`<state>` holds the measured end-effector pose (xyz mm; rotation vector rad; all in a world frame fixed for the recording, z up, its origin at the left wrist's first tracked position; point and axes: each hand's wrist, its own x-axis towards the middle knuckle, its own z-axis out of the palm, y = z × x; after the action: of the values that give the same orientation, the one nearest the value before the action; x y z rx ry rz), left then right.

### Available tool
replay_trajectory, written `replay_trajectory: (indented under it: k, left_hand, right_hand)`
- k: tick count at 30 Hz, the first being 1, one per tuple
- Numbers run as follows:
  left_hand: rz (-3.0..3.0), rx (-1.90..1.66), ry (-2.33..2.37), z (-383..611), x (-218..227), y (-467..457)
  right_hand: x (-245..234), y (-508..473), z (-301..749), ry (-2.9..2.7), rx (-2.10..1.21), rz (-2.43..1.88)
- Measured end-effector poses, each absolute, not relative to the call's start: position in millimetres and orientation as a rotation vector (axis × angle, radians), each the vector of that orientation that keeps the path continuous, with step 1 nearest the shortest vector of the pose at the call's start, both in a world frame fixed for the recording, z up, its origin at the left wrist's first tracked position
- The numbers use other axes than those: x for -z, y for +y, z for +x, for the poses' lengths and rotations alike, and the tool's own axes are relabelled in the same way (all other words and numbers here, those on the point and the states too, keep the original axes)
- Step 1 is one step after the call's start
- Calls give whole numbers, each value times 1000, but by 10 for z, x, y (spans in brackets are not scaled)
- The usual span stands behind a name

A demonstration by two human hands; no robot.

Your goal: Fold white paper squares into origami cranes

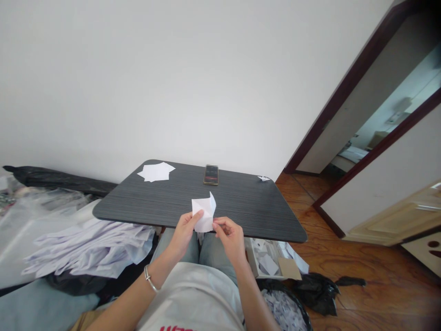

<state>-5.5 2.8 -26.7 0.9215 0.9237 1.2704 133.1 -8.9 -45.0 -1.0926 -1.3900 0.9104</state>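
Note:
A small white sheet of paper [202, 208] with crease lines is held up over the near edge of the dark table [179, 197]. One flap at its upper right stands bent up. My left hand [185, 230] grips the sheet's left side, thumb on top. At the lower right corner, my right hand [229, 232] pinches the paper between thumb and fingers. Farther back on the table lie a loose stack of white paper sheets [155, 172] at the left and a small folded white paper piece [263, 178] at the far right corner.
A phone [211, 174] lies at the table's back middle, near the white wall [193, 82]. Piled white cloth [93, 248] sits to the left. Below the right side are a box of papers [265, 257], a black-lined bin of paper pieces [285, 308] and a black plastic bag [319, 289].

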Motion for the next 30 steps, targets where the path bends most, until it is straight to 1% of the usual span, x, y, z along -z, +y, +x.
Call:
replay_trajectory:
  k: [6,12,17,23,30]
  left_hand:
    - [961,-1315,869,-48,222,6]
    - [906,-1392,789,-9,154,0]
    - [906,-1422,753,-20,161,-1]
    - [936,-1465,775,-31,142,-21]
    - [1031,-1539,850,-43,160,15]
  right_hand:
    - [453,-108,1291,-1426,-993,-1210]
    - [497,-93,1235,-1234,-1030,-1049]
    - [483,-80,1250,-1201,-943,-950]
    - [487,-72,1277,-1210,-777,-946]
    - [477,-76,1284,-1273,-706,-938]
